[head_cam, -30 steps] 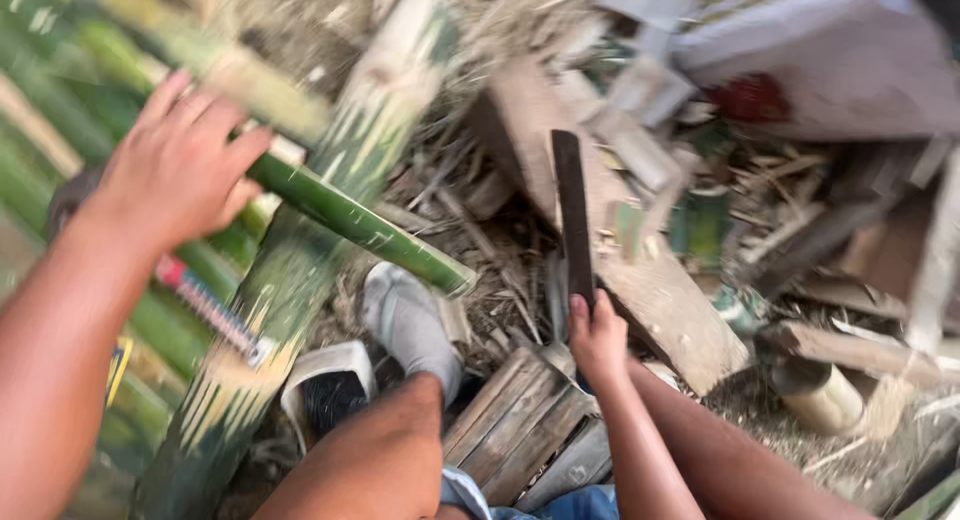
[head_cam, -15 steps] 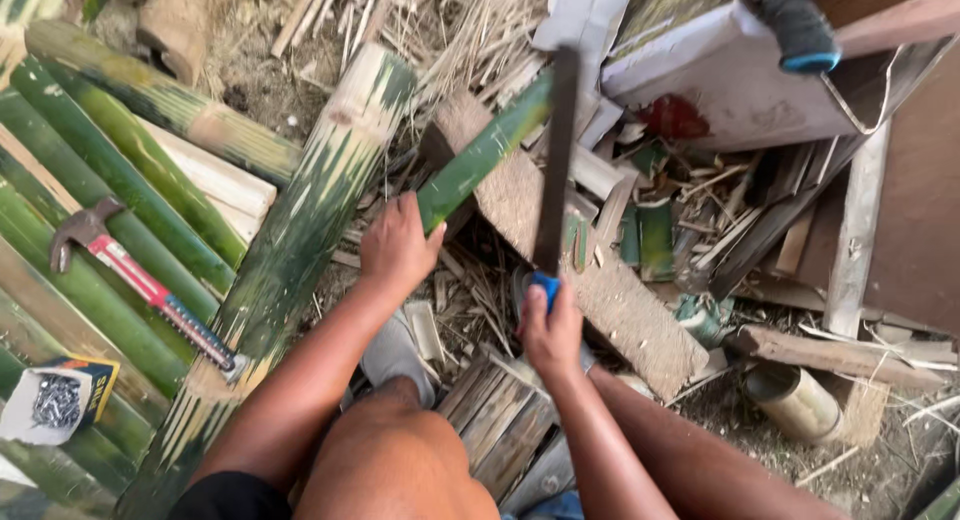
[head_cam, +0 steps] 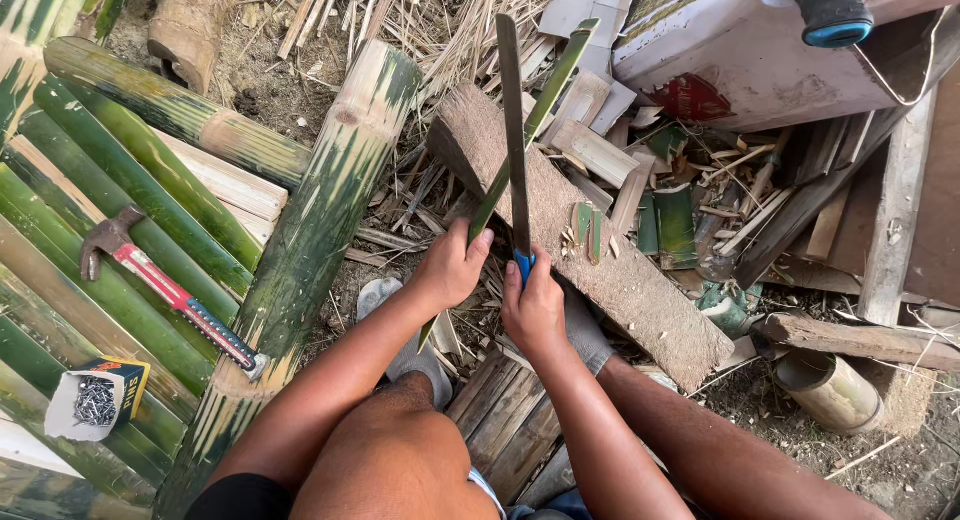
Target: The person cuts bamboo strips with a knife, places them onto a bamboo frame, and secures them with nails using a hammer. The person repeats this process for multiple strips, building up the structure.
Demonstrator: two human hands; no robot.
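claw hammer [head_cam: 165, 290] on split bamboo | open nail box [head_cam: 97, 398] beside | bamboo pole [head_cam: 300, 250] | bamboo cup [head_cam: 830, 390]

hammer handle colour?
The hammer handle is red with a pale strip along it and a dark grip end; clearest in the head view, lying on the split bamboo.

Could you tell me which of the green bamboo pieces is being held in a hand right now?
The thin green strip in the left hand, slanting up over the wooden block; the other bamboo pieces lie untouched on the ground.
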